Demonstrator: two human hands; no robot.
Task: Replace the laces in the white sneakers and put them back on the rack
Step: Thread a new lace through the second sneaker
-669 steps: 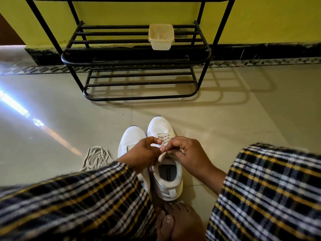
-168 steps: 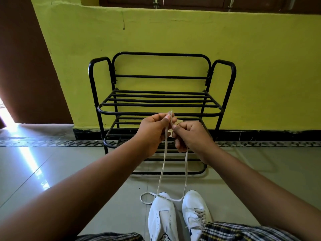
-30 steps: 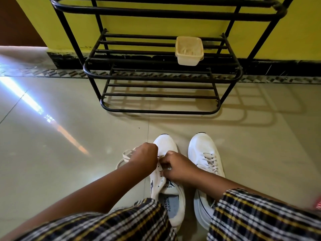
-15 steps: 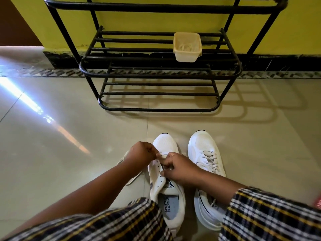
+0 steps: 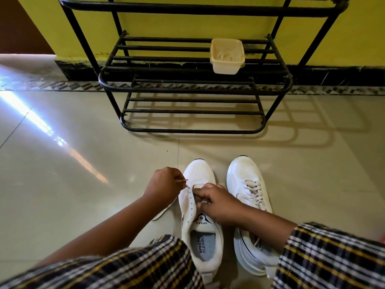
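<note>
Step in hand: threading the new lace (image 5: 181, 181) into the lowest eyelets of the left-hand sneaker (image 5: 200, 205); judged early in this shoe's lacing, since the remaining eyelets down its side show bare.
Left hand (image 5: 162, 185): pinches the lace tip between thumb and fingers, just beside the sneaker's outer eyelet row.
Right hand (image 5: 216, 202): fingers curled onto the tongue and eyelet area near the toe end; appears to pinch the other lace run, but the grip itself is hidden under the fingers.
Lace slack: a loop trails on the floor (image 5: 83, 163) beside the left forearm, partly hidden.
Right-hand sneaker (image 5: 249, 190): laced up, standing on the floor just beside the other, toes toward the rack (image 5: 193, 88).
Rack: black metal, against the yellow wall, well apart from the shoes; a cream plastic tub (image 5: 227, 56) sits on its middle shelf.
Technique note: keep the tip stiff and pinched close to its end, push it squarely through the eyelet, hold the tongue flat with the other hand, then even out both lace ends before crossing.
Risk: a twisted lace or uneven ends would force re-threading.
</note>
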